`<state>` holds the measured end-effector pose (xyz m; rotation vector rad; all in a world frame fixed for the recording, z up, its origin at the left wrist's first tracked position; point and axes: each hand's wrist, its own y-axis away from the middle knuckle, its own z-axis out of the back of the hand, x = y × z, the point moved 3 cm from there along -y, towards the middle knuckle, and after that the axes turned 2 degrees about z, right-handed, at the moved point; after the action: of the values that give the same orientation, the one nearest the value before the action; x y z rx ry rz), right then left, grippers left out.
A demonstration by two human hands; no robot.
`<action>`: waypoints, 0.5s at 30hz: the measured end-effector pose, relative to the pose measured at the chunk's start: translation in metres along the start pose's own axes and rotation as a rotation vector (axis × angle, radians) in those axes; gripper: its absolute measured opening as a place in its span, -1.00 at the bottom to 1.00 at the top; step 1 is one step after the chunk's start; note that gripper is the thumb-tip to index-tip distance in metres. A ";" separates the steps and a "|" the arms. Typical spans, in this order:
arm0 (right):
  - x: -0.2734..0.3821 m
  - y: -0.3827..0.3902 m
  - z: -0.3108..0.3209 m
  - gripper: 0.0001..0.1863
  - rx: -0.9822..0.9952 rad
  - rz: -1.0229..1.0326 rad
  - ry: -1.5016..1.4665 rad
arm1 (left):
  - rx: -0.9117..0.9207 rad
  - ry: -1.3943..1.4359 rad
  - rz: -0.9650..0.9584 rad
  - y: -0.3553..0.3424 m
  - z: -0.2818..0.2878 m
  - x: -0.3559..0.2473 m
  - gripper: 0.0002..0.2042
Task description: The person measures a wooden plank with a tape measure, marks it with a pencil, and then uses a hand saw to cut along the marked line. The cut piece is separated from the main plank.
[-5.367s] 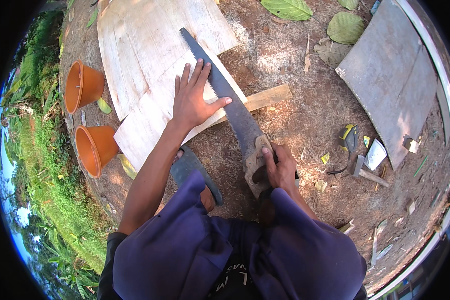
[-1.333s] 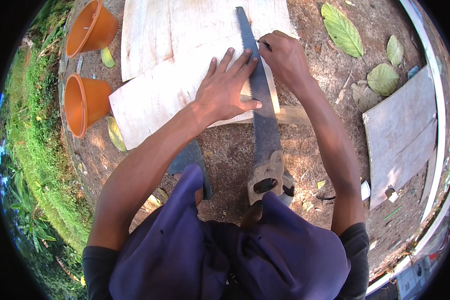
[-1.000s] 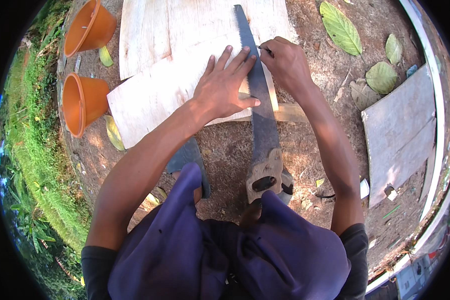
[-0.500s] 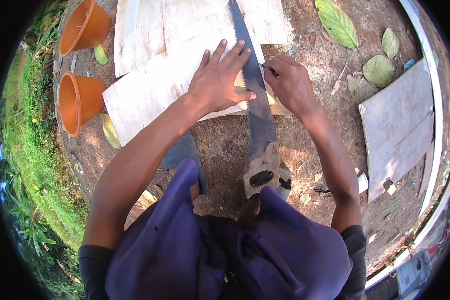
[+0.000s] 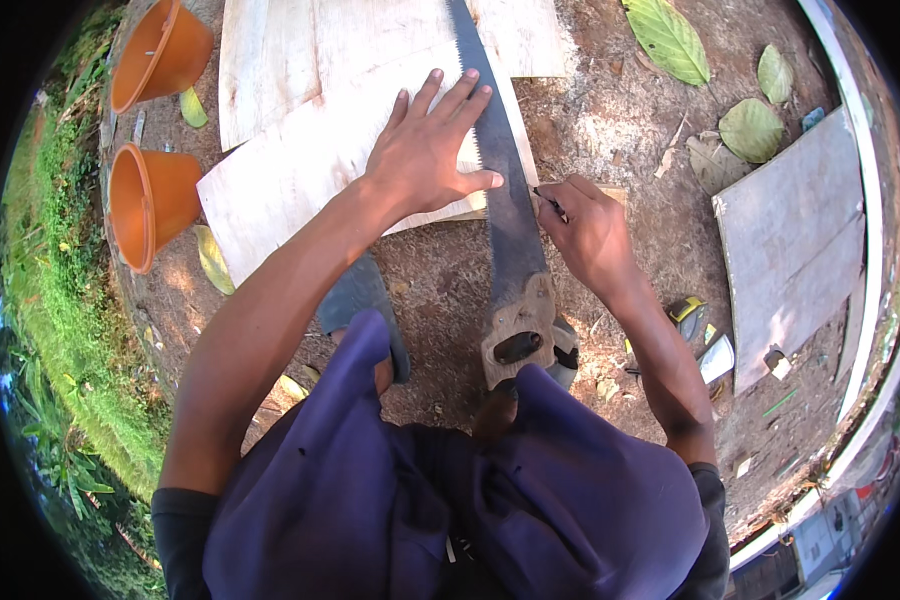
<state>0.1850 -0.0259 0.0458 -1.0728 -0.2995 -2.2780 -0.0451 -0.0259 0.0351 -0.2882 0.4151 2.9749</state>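
A handsaw (image 5: 510, 190) with a toothed dark blade and a wooden handle lies across a pale wooden board (image 5: 300, 165), its handle toward me. My left hand (image 5: 420, 150) rests flat with fingers spread, over the board and the saw's toothed edge; fingertips and thumb touch the blade. On the other side of the blade, my right hand (image 5: 592, 235) pinches a slim dark pencil (image 5: 555, 205). The pencil's tip is beside the saw's straight back edge, at the board's near right end. Part of the board is hidden under the blade and left hand.
Wider pale boards (image 5: 270, 60) lie beneath at the far side. Two orange buckets (image 5: 175, 195) stand at the left. A grey panel (image 5: 795, 250), a tape measure (image 5: 686, 312) and large leaves (image 5: 667, 40) lie on the ground to the right.
My right hand has drawn the pencil toward me along the saw's back edge. My left hand keeps its place on the blade and board. The tape measure has come into sight beside my right forearm.
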 end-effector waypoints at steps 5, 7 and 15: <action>-0.001 0.021 -0.006 -0.86 -0.027 0.022 0.016 | -0.015 0.008 -0.007 0.001 0.001 0.001 0.02; -0.003 0.021 -0.008 -0.85 -0.058 -0.045 -0.013 | -0.020 0.005 -0.014 0.000 0.000 0.001 0.03; 0.000 -0.009 0.002 -0.80 -0.138 -0.070 -0.054 | -0.011 -0.002 -0.013 0.000 -0.001 0.001 0.04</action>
<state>0.1813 -0.0177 0.0476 -1.2127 -0.2067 -2.3636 -0.0460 -0.0259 0.0344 -0.2886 0.3948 2.9651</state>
